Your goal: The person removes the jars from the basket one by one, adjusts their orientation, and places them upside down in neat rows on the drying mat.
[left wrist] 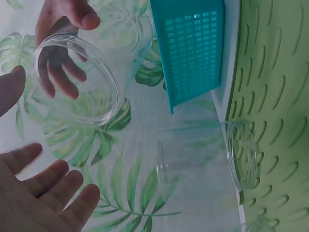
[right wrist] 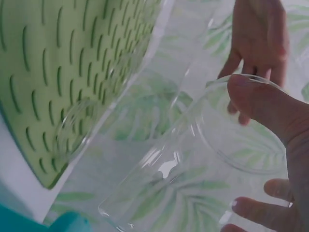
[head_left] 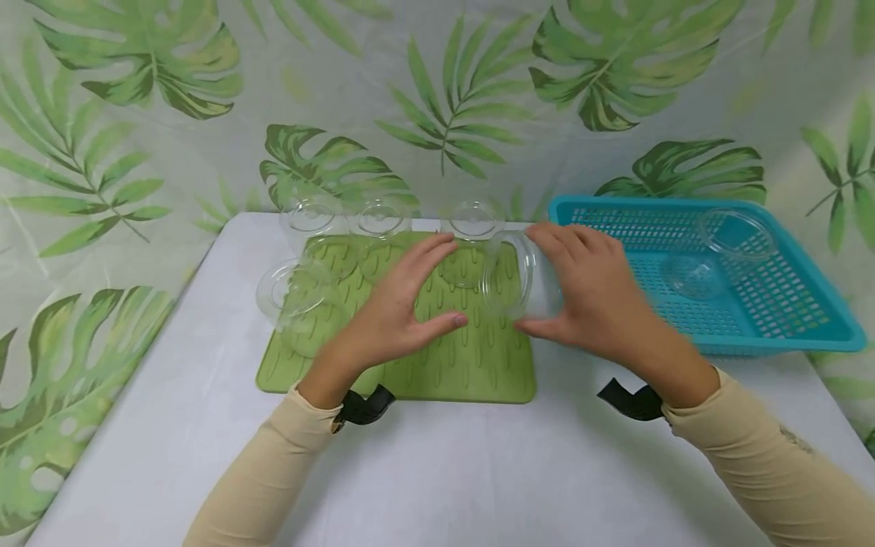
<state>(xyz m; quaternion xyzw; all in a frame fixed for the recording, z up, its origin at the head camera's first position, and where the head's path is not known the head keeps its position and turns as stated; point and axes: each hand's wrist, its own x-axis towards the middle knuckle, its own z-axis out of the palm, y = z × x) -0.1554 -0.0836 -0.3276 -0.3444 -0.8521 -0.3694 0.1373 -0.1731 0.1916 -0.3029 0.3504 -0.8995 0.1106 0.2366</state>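
Note:
Tilted onto its side over the mat's right part, a clear jar (head_left: 507,277) is gripped by my right hand (head_left: 595,285). In the right wrist view, the thumb (right wrist: 256,99) lies along the rim of this see-through jar (right wrist: 164,169), with the fingers on its other side. My left hand (head_left: 393,311) is apart from it, thumb and fingers spread towards its round end. The left wrist view shows the left hand (left wrist: 43,193) with nothing in it, facing the held jar (left wrist: 104,104). Several similar jars stand upright on the green mat (head_left: 437,372), including a back one (head_left: 472,220).
Right of the mat sits a turquoise basket (head_left: 745,346) with a clear jar (head_left: 734,235) inside. More jars stand along the mat's back edge, and one jar (head_left: 294,292) is at its left edge. A leaf-patterned cloth (head_left: 472,99) hangs behind the white table (head_left: 478,471).

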